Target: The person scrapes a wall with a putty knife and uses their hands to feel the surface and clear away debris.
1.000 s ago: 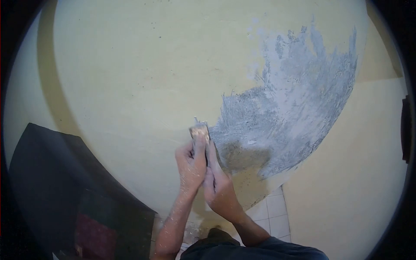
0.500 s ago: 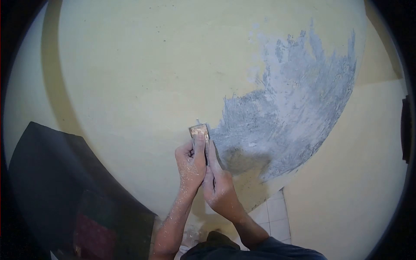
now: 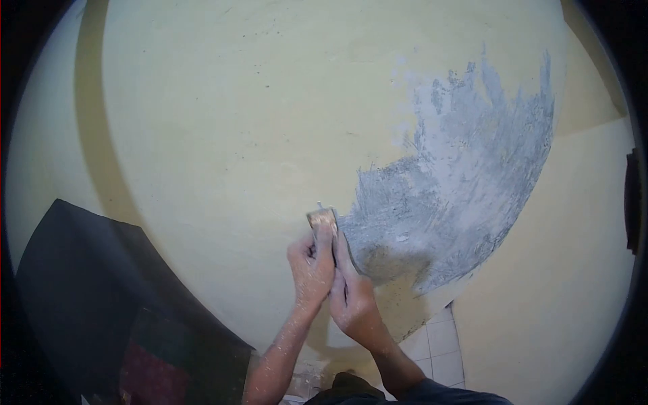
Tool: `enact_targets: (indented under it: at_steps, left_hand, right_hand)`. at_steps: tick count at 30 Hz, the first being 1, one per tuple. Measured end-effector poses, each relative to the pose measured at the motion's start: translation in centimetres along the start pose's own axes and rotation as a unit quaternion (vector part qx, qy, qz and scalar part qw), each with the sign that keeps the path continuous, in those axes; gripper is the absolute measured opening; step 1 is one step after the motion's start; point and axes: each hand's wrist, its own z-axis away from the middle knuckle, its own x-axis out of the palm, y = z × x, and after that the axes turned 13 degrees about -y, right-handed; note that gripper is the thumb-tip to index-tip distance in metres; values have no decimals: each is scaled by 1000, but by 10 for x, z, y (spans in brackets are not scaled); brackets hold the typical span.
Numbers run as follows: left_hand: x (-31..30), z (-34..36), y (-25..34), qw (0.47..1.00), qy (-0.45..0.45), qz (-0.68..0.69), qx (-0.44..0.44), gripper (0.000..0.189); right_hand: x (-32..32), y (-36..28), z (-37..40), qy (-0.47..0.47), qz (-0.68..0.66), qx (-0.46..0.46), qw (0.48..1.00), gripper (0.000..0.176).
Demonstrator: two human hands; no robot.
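Both hands grip one scraper (image 3: 320,215), its short, wide, worn blade end pointing up against the yellow wall (image 3: 223,155). My left hand (image 3: 312,271) is closed, with a finger or thumb laid up along the blade. Just below and to the right, my right hand (image 3: 352,302) is wrapped around the lower part, which the fingers mostly hide. Pale dust and flakes cover both hands and forearms. Right of the blade spreads a grey-white bared patch (image 3: 459,162), rough with scrape marks. A small curl of loosened paint stands at the blade's upper edge.
A dark panel-like object (image 3: 81,270) stands at the lower left, with a dark red shape (image 3: 155,378) in front of its lower part. White floor tiles (image 3: 442,337) show below the wall, and another wall (image 3: 540,290) meets it at the right.
The whole view has shifted slightly, so wall, patch and hands appear lower and mostly further right. The scraper stays at the patch's left edge, in both hands.
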Motion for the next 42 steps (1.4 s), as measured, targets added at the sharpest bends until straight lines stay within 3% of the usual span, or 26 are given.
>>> enact_targets:
  at_steps: [3,7,10,14,16,19,22,25,28,34,38,42]
  left_hand:
    - [-6,-5,13,1000,-14,12,-26,47]
    - [-4,12,-11,999,9,-40,-4,49]
    - [-16,2,3,998,-28,-46,-25,49]
    - [-29,4,31,982,-72,-162,-72,48]
    - [-31,8,33,963,-54,-260,-44,47]
    - [-48,15,17,982,-8,-184,-47,42]
    - [-53,13,10,993,35,-115,-1,36]
    - [-58,-2,20,975,48,-174,129,31]
    - [-77,-34,38,925,67,-239,288,29]
    - [-103,-118,106,754,10,-356,552,14]
    - [-91,-162,160,668,2,-385,638,17]
    - [-75,-180,192,650,-54,-383,654,10]
  right_hand:
    - [-2,-5,2,-10,3,33,999,53]
    - [11,17,11,32,77,-52,995,53]
    - [3,-2,7,-51,-77,99,991,61]
    - [-1,0,3,-7,-115,43,992,59]
    - [2,3,4,37,-70,6,997,53]
    - [-17,-2,20,11,44,9,999,59]
    - [-27,7,29,71,194,-22,978,59]
    - [-31,7,24,61,246,-12,967,62]
    - [-15,9,12,84,294,7,952,63]
    - [13,17,-4,123,410,97,898,73]
    - [28,2,-15,150,435,122,880,81]
    - [47,-2,-12,184,415,140,880,71]
